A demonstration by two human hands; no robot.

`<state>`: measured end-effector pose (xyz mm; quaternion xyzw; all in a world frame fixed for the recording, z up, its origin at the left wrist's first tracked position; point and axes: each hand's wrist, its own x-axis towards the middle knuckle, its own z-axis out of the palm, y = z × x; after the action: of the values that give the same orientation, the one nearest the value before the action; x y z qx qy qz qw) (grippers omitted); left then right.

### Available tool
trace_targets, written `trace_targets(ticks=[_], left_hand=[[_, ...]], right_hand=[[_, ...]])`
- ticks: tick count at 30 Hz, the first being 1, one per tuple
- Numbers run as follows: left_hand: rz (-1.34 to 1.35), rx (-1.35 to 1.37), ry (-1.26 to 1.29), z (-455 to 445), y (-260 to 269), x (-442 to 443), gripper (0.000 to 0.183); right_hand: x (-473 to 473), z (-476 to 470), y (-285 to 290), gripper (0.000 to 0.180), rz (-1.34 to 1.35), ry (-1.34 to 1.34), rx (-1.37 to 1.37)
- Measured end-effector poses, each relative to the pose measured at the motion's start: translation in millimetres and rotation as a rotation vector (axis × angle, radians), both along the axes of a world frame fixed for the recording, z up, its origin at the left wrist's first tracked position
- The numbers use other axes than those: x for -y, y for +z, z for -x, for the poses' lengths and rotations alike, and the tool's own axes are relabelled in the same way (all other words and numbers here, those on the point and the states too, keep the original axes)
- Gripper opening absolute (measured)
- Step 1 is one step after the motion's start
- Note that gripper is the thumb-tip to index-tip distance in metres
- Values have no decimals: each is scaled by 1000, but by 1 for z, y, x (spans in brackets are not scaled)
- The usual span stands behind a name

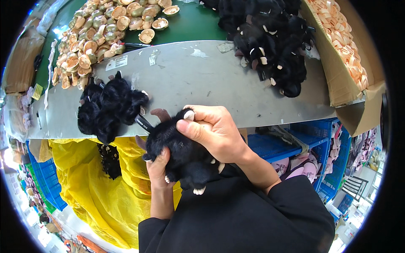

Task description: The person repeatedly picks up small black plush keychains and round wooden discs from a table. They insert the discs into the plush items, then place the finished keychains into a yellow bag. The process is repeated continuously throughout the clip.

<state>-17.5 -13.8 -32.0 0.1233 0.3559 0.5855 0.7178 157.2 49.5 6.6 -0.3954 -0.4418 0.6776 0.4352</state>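
Observation:
Both hands hold a black plush toy (180, 145) just beyond the table's near edge, in front of my dark top. My left hand (159, 169) grips its lower left side, with the thumb pressed into the fur. At the upper right, my right hand (215, 131) pinches a small pale-tipped part between thumb and fingers. Brown fabric pieces and a black ribbon tag (143, 123) bearing writing stick out from the toy's left side. Pale paws show along its lower edge. Close by on the table lies a small group of black plush toys (110, 106).
Gold-and-beige plastic shells (91, 41) are heaped at the back left of the metal-topped table (190, 79). More black plush pieces (269, 44) are piled at the back right, beside a cardboard box (335, 72) of peach-coloured strips (341, 41). Below are a yellow bag (91, 189) and blue crates (272, 147).

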Motion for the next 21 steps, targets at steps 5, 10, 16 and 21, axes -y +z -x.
trace_targets(ticks=[5,10,16,21], left_hand=[[-76,77,-55,0,-6,0,69],[-117,229,-7,-19,5,1,73],[-153,200,26,-22,-4,2,93],[-63,-169,-83,7,9,3,83]], right_hand=[[-1,-1,0,24,-28,40,-8],[1,-3,-3,22,-13,83,-80],[-2,3,-11,19,-48,104,-72],[-5,3,-28,12,-369,87,213]])
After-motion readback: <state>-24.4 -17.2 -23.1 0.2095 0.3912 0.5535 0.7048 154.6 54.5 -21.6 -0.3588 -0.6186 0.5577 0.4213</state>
